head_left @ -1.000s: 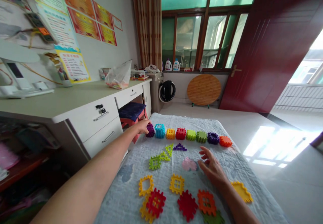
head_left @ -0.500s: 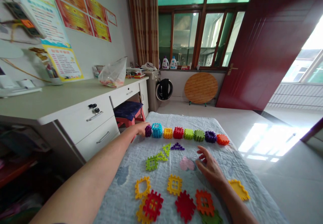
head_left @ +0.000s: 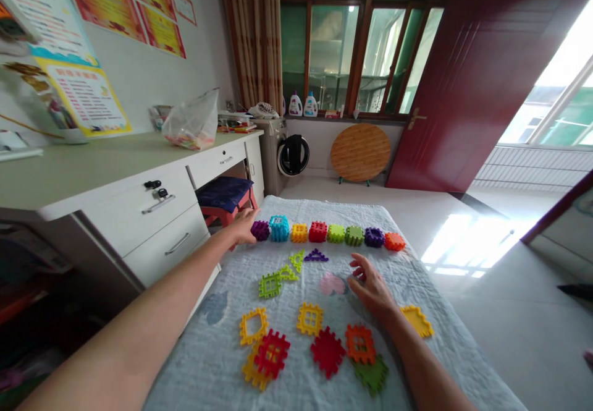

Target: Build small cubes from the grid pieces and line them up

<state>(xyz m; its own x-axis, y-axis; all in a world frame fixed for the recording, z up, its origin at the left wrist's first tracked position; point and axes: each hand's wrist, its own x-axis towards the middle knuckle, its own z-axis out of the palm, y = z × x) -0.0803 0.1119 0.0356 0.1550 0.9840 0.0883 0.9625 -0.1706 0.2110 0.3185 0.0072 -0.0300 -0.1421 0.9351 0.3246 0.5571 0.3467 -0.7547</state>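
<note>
At the left end of a row of plastic block cubes, my left hand (head_left: 243, 228) is beside the dark purple cube (head_left: 260, 230), its fingers apart and not wrapped round it. Rightward from there stand a light blue cube (head_left: 279, 228), a yellow cube (head_left: 299, 233), a red cube (head_left: 317, 232), two green ones, an indigo cube (head_left: 374, 237) and an orange cube (head_left: 395, 241). My right hand (head_left: 370, 284) hovers over the cloth with loosely bent, parted fingers, holding nothing. A purple triangle piece (head_left: 317, 256) and lime triangle pieces (head_left: 296, 261) lie between the hands.
Flat notched panels lie nearer me: a green one (head_left: 270, 285), a red one (head_left: 328, 352), an orange one (head_left: 360, 344) and several yellow ones. A pale blue cloth (head_left: 208, 368) covers the surface. A white desk (head_left: 134, 213) and a stool (head_left: 225, 193) stand at the left.
My left hand has opened and drawn slightly left from the purple cube, which now shows more fully. The right hand stays hovering over the cloth. The camera view has shifted a little.
</note>
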